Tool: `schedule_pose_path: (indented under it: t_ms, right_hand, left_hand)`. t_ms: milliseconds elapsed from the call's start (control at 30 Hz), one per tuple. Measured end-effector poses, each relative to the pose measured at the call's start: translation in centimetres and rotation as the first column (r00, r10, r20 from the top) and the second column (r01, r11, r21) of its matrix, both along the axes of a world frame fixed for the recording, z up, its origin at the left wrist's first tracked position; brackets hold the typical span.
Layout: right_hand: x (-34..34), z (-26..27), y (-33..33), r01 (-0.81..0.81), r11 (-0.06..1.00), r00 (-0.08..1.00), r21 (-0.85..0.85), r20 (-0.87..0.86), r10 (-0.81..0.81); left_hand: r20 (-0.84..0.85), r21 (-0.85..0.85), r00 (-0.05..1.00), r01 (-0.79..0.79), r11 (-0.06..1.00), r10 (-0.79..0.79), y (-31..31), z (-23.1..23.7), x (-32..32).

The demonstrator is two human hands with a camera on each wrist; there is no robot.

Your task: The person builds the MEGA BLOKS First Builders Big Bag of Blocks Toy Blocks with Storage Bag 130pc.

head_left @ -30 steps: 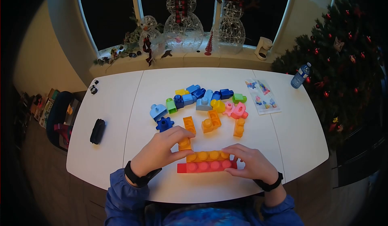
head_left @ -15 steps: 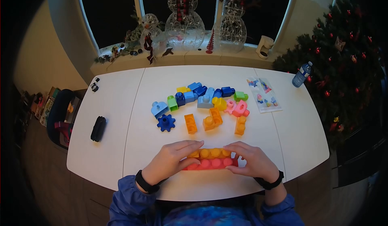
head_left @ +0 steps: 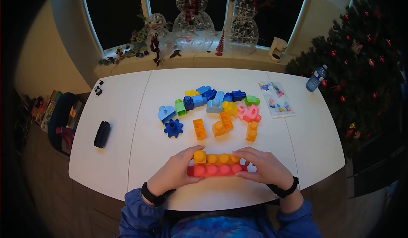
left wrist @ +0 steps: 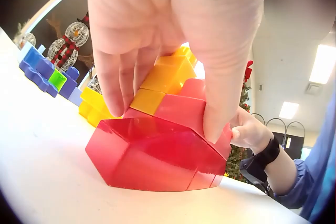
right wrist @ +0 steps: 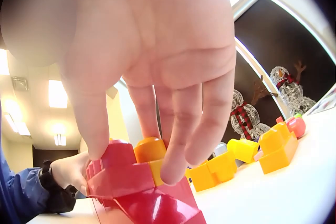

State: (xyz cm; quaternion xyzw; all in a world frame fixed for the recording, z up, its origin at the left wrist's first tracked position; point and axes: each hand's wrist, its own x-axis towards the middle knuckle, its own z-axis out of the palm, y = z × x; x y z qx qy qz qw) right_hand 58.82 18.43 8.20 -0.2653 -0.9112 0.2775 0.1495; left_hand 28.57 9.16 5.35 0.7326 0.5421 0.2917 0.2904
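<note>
1. Left hand (head_left: 173,170) pinches the left end of the red-and-orange block assembly (head_left: 218,170); right hand (head_left: 268,167) pinches its right.
2. Assembly sits on the white table (head_left: 314,153), near edge.
3. Apparent step: aligning the orange row (head_left: 223,158); seating unconfirmed. Next calls for even pressure.

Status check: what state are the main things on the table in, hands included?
Red and orange build: stacked, held at both ends.
Left hand: grips the left end.
Right hand: grips the right end.
Loose orange blocks: apart from the build.
Blue gear: loose, not gripped.
Bottle: upright, capped.
Picture sheet: flat, printed side up.
Black case: lying down; cannot tell if closed.
</note>
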Motion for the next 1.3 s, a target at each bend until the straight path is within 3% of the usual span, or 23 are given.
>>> schedule_pose_path:
  t_ms: [100,267,400,500,600,700,800,900,1100,1200,1300]
  right_hand:
    - [-0.3,1.9,1.3,-0.052,0.998,0.996,-0.031,0.074,0.054]
    - [-3.1,2.8,6.7,-0.026,0.953,0.992,0.302,0.128,-0.013]
    - [-6.2,-0.1,10.8,-0.147,0.867,0.979,0.476,0.198,0.057]
    - [-7.2,-2.0,12.0,-0.159,0.862,0.963,0.481,0.269,0.027]
    - [-8.2,-1.6,11.7,-0.125,0.947,0.903,0.295,0.429,-0.014]
    - [-7.8,-2.2,11.9,-0.082,0.961,0.921,0.264,0.389,-0.029]
    - [-6.8,0.1,10.5,0.071,0.98,0.981,0.186,0.163,-0.102]
    - [-5.6,1.4,10.1,0.021,0.995,1.0,0.098,-0.015,-0.02]
    - [-4.5,2.6,7.0,-0.093,0.993,0.976,0.078,-0.191,0.106]
    - [-4.7,3.1,5.1,-0.042,0.981,0.988,-0.187,-0.152,0.013]
    - [-4.5,2.2,4.1,-0.082,0.954,0.981,-0.288,-0.19,0.027]
  left_hand:
    - [-0.009,0.022,1.0,0.008,1.0,-0.008,0.0,0.1,0.0]
    - [0.023,0.053,1.0,0.009,0.999,-0.01,0.1,-0.4,0.0]
    - [0.052,0.051,0.999,0.003,0.999,-0.005,0.2,-0.3,0.1]
    - [0.054,0.065,0.998,0.007,0.998,-0.01,0.2,-0.5,0.0]
    - [0.022,0.074,1.0,0.012,0.997,-0.014,0.2,-0.4,-0.1]
    - [0.025,0.085,1.0,0.015,0.996,-0.017,0.3,-0.8,-0.1]
    - [0.026,0.071,1.0,0.016,0.997,-0.017,0.2,-0.7,-0.1]
    - [0.021,0.07,1.0,0.014,0.997,-0.016,0.3,-0.7,-0.1]
    - [0.033,0.058,0.999,0.011,0.998,-0.013,0.3,-0.6,0.0]
    - [0.034,0.07,0.999,0.017,0.997,-0.019,0.3,-0.8,-0.1]
    - [0.032,0.089,0.999,0.02,0.996,-0.023,0.3,-0.8,0.0]
